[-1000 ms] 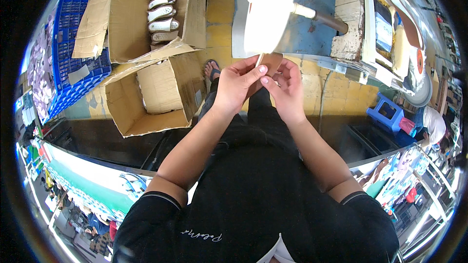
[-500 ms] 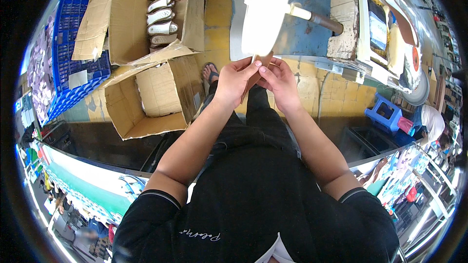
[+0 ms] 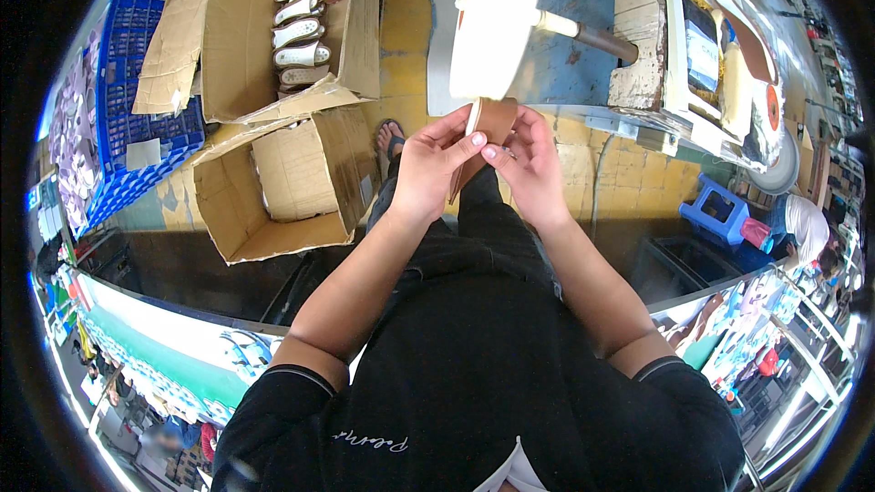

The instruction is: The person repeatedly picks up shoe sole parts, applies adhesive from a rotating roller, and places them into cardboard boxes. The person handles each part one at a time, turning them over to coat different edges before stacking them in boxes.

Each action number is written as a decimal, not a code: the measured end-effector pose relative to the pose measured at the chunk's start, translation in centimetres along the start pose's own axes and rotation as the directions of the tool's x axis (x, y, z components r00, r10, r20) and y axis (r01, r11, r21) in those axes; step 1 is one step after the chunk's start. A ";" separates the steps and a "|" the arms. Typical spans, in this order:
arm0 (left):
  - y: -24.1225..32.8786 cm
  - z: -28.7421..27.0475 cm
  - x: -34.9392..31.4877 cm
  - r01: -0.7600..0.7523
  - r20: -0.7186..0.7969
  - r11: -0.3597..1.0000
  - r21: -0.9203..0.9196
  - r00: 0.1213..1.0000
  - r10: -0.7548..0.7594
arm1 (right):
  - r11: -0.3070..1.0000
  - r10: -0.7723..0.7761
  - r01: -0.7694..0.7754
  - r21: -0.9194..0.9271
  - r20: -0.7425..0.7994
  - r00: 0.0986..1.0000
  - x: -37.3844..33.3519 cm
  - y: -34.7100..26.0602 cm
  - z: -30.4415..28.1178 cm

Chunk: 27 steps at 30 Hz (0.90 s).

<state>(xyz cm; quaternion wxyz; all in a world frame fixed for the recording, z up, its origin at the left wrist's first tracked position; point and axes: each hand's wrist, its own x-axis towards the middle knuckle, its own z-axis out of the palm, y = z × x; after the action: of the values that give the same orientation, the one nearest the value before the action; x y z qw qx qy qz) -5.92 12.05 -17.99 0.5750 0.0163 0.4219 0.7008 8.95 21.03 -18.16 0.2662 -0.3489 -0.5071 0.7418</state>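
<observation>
Between both hands is a brown sandal (image 3: 497, 118) with a pale edge, its far end right beneath a bright white wheel (image 3: 497, 27). Whether the sandal touches the wheel I cannot tell. My left hand (image 3: 428, 162) is closed on its left side, thumb pressed on the brown surface. From the right, my right hand (image 3: 533, 169) grips it too, thumb in front and fingers behind. A shaft (image 3: 588, 39) joins the wheel to a worn white machine housing (image 3: 638, 32) on the right.
To the left, one cardboard box (image 3: 237, 46) holds several white sandals (image 3: 299, 32); another open box (image 3: 269, 187) stands nearer. Beyond them is a blue crate (image 3: 137, 96). A blue stool (image 3: 715, 210) and a person (image 3: 807, 228) are at the right.
The sandal has turned in my hands, so more of its brown face shows. Both hands stay close under the wheel, the right one slightly lower.
</observation>
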 end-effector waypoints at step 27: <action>1.9 0.9 -3.2 -0.267 0.218 0.962 0.048 0.943 0.251 | 0.957 -0.258 0.269 -0.110 0.109 0.960 -3.0 -5.8 1.5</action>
<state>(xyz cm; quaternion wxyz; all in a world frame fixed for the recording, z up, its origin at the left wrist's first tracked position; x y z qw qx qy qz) -5.86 9.98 -14.78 0.5180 0.1674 0.3796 0.7480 9.83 19.89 -11.64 0.3165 -0.2590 -0.6061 0.6822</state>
